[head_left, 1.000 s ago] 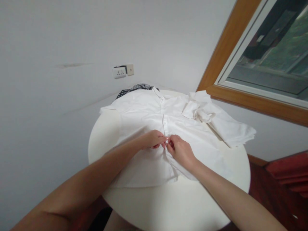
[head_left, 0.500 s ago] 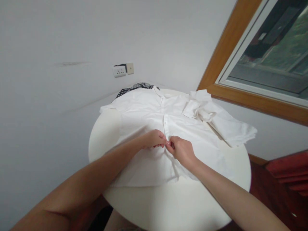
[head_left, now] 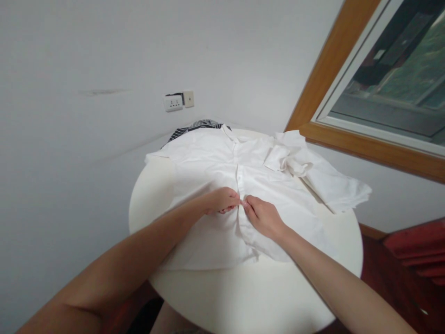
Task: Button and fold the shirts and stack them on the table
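White shirt lay spread front-up from the far edge of the round desk past its middle. Left hand pinched its front opening, fingers closed; just beside it, right hand pinched the facing edge, fingertips nearly meeting.

The shirt is plain white, the tabletop cream-white, and the garment at the far edge has narrow black-and-white stripes. The wall is pale grey-white with a white socket. The window frame is warm orange-brown wood and the floor dark reddish brown.
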{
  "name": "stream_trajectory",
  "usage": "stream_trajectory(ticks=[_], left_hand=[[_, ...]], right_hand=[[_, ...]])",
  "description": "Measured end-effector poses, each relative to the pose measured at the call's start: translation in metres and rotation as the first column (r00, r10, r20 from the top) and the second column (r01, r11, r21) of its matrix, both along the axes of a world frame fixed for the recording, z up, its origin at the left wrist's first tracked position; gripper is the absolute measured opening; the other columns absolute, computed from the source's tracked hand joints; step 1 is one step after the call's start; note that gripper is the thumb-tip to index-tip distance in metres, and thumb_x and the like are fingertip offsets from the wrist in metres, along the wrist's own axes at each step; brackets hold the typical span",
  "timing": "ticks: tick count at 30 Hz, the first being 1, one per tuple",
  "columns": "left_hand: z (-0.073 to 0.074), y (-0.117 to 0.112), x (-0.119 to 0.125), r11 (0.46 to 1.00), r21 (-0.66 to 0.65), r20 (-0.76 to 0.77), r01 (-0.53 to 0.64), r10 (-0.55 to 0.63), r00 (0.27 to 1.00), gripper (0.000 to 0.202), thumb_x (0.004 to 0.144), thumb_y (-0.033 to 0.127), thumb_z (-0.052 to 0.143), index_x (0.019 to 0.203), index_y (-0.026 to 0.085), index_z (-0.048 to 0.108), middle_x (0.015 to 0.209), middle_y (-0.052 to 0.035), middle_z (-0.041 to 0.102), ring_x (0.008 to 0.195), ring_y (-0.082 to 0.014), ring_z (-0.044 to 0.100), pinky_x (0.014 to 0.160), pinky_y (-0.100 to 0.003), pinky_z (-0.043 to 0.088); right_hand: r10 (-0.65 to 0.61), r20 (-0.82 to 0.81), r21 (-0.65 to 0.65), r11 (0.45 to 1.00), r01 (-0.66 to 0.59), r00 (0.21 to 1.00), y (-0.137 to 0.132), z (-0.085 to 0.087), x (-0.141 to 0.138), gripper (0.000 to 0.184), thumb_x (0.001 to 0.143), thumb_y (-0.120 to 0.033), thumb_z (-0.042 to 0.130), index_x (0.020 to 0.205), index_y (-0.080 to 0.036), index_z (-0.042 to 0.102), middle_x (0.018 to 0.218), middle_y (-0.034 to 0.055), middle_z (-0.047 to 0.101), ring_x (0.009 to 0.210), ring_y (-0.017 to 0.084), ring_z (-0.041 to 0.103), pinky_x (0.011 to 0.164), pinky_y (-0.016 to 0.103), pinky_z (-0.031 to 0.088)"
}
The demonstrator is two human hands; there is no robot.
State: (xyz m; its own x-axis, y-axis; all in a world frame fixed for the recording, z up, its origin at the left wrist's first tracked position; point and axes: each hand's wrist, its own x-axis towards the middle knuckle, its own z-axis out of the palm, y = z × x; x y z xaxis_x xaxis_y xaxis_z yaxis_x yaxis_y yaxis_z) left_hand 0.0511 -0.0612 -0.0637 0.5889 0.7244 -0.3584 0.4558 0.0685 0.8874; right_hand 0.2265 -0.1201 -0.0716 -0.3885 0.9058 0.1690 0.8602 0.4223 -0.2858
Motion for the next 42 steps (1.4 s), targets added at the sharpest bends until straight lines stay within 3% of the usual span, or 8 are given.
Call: stream_trajectory(ticks=[3, 10, 21, 28, 32, 36, 39, 42], left_hand=[[0.001, -0.003, 0.001, 1.000, 0.028, -0.007, -0.001, 0.001, 1.000, 0.036, 0.074, 0.046, 0.057, 0.055, 0.020, 0.040, 0.041, 0.0059, 0.036, 0.038, -0.0077, 0.031, 0.040, -0.023, 0.022], [-0.005, -0.004, -0.001, 0.966, 0.257, -0.104, 0.031, -0.004, 0.995, 0.023, 0.076, 0.039, 0.049, 0.066, 0.019, 0.050, 0.045, 0.0057, 0.044, 0.040, -0.0091, 0.040, 0.040, -0.021, 0.028], [0.001, -0.009, 0.000, 0.897, 0.429, -0.202, 0.109, -0.022, 0.979, 0.015, 0.073, 0.024, 0.046, 0.062, 0.018, 0.054, 0.046, 0.0044, 0.048, 0.043, -0.0101, 0.045, 0.046, -0.021, 0.030], [0.004, -0.012, -0.004, 0.796, 0.598, -0.189, 0.090, 0.030, 0.982, 0.010, 0.073, 0.024, 0.053, 0.070, 0.017, 0.060, 0.055, 0.0046, 0.052, 0.052, -0.0096, 0.043, 0.052, -0.022, 0.029], [0.006, -0.012, -0.004, 0.767, 0.639, -0.156, 0.054, 0.060, 0.986, 0.011, 0.075, 0.024, 0.054, 0.076, 0.018, 0.063, 0.065, 0.0020, 0.058, 0.059, -0.0112, 0.049, 0.057, -0.022, 0.035], [0.005, -0.007, 0.000, 0.645, 0.764, -0.101, -0.012, 0.138, 0.985, 0.012, 0.078, 0.023, 0.054, 0.080, 0.017, 0.064, 0.081, -0.0035, 0.062, 0.075, -0.0148, 0.055, 0.073, -0.025, 0.043], [0.001, -0.005, 0.000, 0.507, 0.861, -0.112, -0.032, 0.252, 0.961, 0.015, 0.082, 0.023, 0.051, 0.089, 0.016, 0.063, 0.090, -0.0075, 0.063, 0.090, -0.0196, 0.057, 0.087, -0.032, 0.044], [-0.011, -0.013, -0.006, 0.427, 0.900, -0.229, 0.086, 0.295, 0.928, 0.027, 0.087, 0.029, 0.049, 0.107, 0.014, 0.059, 0.110, -0.0130, 0.062, 0.109, -0.0250, 0.053, 0.097, -0.040, 0.041]], right_hand=[[-0.042, 0.025, 0.019, 0.999, 0.041, 0.999, 0.002, -0.002, -0.002, 0.028, 0.100, -0.034, 0.030, 0.090, -0.021, 0.053, 0.085, 0.0019, 0.064, 0.074, 0.014, 0.058, 0.062, 0.024, 0.030], [-0.048, -0.010, 0.051, 0.998, 0.048, 0.999, 0.006, -0.009, -0.003, 0.020, 0.094, -0.027, 0.039, 0.082, -0.021, 0.055, 0.079, 0.0008, 0.063, 0.070, 0.013, 0.055, 0.060, 0.024, 0.028], [-0.093, -0.327, -0.122, 0.991, 0.055, 0.940, 0.017, -0.016, 0.000, 0.032, 0.088, -0.036, 0.044, 0.060, -0.020, 0.045, 0.055, -0.0050, 0.042, 0.053, 0.010, 0.039, 0.052, 0.022, 0.024], [-0.013, -0.404, -0.222, 0.971, -0.084, 0.915, 0.021, -0.011, 0.013, 0.038, 0.092, -0.037, 0.039, 0.058, -0.020, 0.044, 0.052, -0.0052, 0.042, 0.051, 0.010, 0.039, 0.053, 0.022, 0.030], [0.135, -0.329, 0.004, 0.990, -0.141, 0.935, 0.016, 0.001, 0.022, 0.027, 0.091, -0.030, 0.045, 0.069, -0.019, 0.057, 0.072, 0.0008, 0.060, 0.075, 0.014, 0.054, 0.077, 0.027, 0.040], [0.111, -0.236, 0.145, 0.986, -0.078, 0.965, 0.011, -0.005, 0.028, 0.021, 0.089, -0.033, 0.051, 0.100, -0.019, 0.062, 0.104, 0.0091, 0.065, 0.104, 0.021, 0.055, 0.095, 0.037, 0.039], [0.104, -0.082, 0.131, 0.987, -0.093, 0.991, 0.002, -0.017, 0.033, 0.045, 0.091, -0.042, 0.049, 0.130, -0.019, 0.050, 0.136, 0.0144, 0.050, 0.129, 0.025, 0.041, 0.108, 0.046, 0.030], [0.153, 0.082, 0.069, 0.985, -0.158, 0.985, -0.011, -0.021, 0.038, 0.061, 0.092, -0.053, 0.042, 0.144, -0.021, 0.034, 0.152, 0.0132, 0.029, 0.142, 0.026, 0.022, 0.114, 0.051, 0.016]])
